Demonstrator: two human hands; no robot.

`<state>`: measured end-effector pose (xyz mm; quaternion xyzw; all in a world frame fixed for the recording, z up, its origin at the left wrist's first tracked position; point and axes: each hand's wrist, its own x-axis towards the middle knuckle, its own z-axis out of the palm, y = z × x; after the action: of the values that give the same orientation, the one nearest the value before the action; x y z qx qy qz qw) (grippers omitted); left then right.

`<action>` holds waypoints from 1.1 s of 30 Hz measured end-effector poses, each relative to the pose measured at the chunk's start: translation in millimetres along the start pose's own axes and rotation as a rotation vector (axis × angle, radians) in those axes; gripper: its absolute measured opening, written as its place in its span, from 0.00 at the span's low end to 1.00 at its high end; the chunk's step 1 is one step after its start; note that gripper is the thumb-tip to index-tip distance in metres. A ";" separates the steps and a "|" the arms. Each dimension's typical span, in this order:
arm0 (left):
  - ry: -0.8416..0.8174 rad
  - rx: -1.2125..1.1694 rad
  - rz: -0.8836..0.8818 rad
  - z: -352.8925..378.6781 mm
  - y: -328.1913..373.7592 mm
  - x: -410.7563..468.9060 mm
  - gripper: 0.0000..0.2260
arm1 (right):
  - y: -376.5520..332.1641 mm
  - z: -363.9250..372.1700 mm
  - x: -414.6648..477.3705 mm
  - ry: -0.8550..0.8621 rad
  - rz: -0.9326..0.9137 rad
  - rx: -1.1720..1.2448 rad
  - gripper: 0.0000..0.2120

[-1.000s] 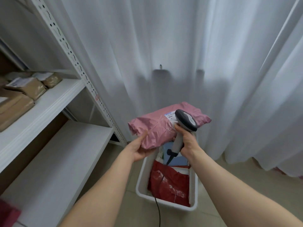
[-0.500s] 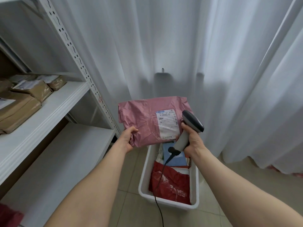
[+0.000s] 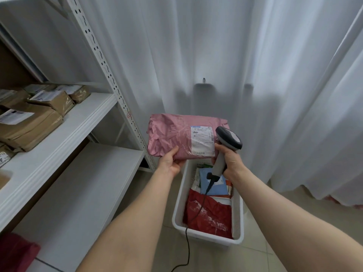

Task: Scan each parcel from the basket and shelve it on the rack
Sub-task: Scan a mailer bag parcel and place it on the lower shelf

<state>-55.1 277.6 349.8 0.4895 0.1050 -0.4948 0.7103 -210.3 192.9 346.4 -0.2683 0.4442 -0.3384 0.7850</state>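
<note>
My left hand (image 3: 170,162) grips the lower edge of a pink plastic parcel (image 3: 172,136), held up over the basket with its white label (image 3: 202,141) facing me. My right hand (image 3: 230,160) holds a grey corded scanner (image 3: 227,141) by its handle, its head right beside the label. Below stands the white basket (image 3: 177,209) on the floor, holding a dark red parcel (image 3: 211,216), a blue one (image 3: 215,182) and others partly hidden. The white rack (image 3: 64,138) stands at left.
Several brown cardboard parcels (image 3: 29,118) lie on the rack's middle shelf. The lower shelf (image 3: 74,191) shows a bare white surface, with a dark red item (image 3: 15,252) at its near corner. White curtains (image 3: 255,75) hang behind. The scanner's black cable (image 3: 187,244) trails to the floor.
The pink parcel was turned from lying flat to upright with its label facing me and shifted left. The scanner came off the parcel's top to beside the label.
</note>
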 end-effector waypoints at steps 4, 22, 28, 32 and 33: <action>0.009 -0.024 0.009 -2.0 0.8 8.2 0.08 | 2.2 1.7 -11.8 0.020 0.051 -0.176 0.18; -0.053 -0.040 0.041 -12.6 -4.5 4.0 0.18 | -32.3 5.2 -31.1 0.074 0.051 -0.387 0.11; -0.073 -0.010 0.052 -16.0 -3.7 4.5 0.08 | -46.7 15.5 -44.0 -0.045 0.076 -0.385 0.05; -0.068 -0.019 0.064 -18.5 -3.2 6.1 0.07 | -54.9 18.5 -51.3 -0.068 0.105 -0.420 0.04; -0.062 -0.020 0.069 -18.8 -2.7 6.3 0.08 | -56.2 18.9 -52.9 -0.080 0.115 -0.419 0.04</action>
<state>-47.9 288.8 334.8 0.4703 0.0709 -0.4839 0.7346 -230.1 200.6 423.0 -0.4130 0.4876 -0.1827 0.7472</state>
